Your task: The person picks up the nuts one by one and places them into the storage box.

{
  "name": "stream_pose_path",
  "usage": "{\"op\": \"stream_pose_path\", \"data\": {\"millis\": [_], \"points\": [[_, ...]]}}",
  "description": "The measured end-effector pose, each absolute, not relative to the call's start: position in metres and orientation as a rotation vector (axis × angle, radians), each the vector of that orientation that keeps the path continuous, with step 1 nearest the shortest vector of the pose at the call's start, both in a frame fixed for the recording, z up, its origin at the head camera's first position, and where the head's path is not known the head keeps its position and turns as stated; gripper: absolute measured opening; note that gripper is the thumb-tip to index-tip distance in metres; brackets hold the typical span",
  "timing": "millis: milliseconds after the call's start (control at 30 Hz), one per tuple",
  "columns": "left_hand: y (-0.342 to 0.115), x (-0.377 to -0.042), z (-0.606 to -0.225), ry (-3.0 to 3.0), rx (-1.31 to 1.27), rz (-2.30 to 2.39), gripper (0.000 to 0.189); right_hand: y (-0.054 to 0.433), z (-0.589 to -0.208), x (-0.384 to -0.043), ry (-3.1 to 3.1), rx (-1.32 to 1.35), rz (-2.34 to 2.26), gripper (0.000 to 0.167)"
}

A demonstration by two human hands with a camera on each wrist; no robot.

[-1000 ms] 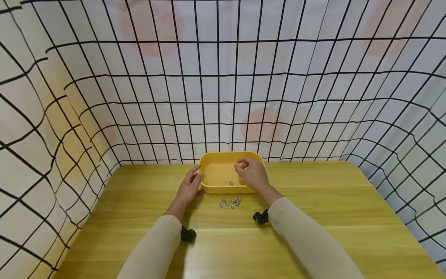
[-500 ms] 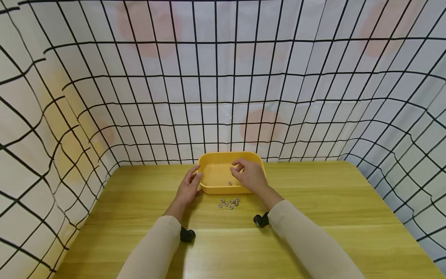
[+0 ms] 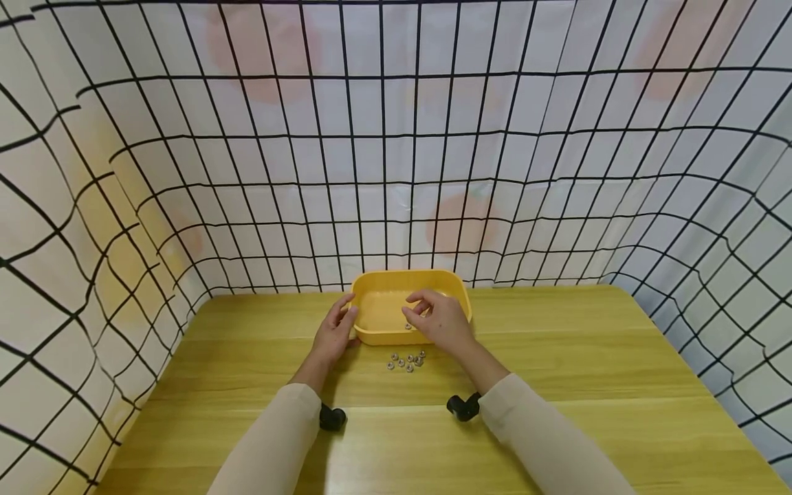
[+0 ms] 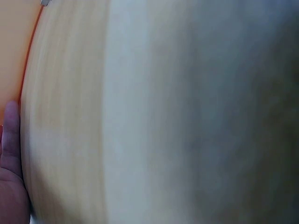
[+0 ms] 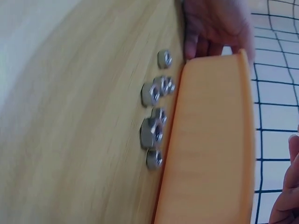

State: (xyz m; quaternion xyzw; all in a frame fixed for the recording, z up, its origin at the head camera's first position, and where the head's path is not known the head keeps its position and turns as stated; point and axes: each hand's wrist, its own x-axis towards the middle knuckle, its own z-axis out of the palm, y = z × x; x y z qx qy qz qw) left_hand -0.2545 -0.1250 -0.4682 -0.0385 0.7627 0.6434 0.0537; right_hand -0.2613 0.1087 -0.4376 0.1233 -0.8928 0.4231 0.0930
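Observation:
A yellow plastic tray (image 3: 396, 337) stands at the table's back edge. My left hand (image 3: 334, 335) rests against its left end, fingers near the rim; in the left wrist view a finger (image 4: 11, 140) lies along the tray wall (image 4: 14, 56). Over the right half of the tray hovers my right hand (image 3: 442, 321), thumb and index finger bent towards each other with a gap, no nut visible between them. Inside the tray lies a small metal nut (image 3: 408, 326), just below those fingertips. Several hex nuts (image 5: 152, 133) sit on the table by the tray's near wall (image 5: 205, 140).
The wooden table (image 3: 557, 385) extends to both sides and towards me. White sheeting with black netting (image 3: 396, 158) encloses the back and sides. Black wrist cameras (image 3: 333, 417) sit under both sleeves.
My right hand has shifted left and slightly nearer to me over the tray. The left hand keeps its place at the tray's end, and the nuts on the table lie as before.

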Motion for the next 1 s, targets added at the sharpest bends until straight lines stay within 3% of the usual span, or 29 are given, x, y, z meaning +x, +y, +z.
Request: {"op": "stream_pose_path", "data": {"millis": [167, 1000], "points": [[-0.129, -0.269, -0.497, 2.354, -0.13, 1.962, 0.049, 0.107, -0.436, -0.249, -2.616, 0.321, 1.403, 0.022], [-0.127, -0.268, -0.494, 2.34, -0.142, 1.948, 0.048, 0.117, -0.459, -0.219, -2.565, 0.131, 1.786, 0.011]]}}
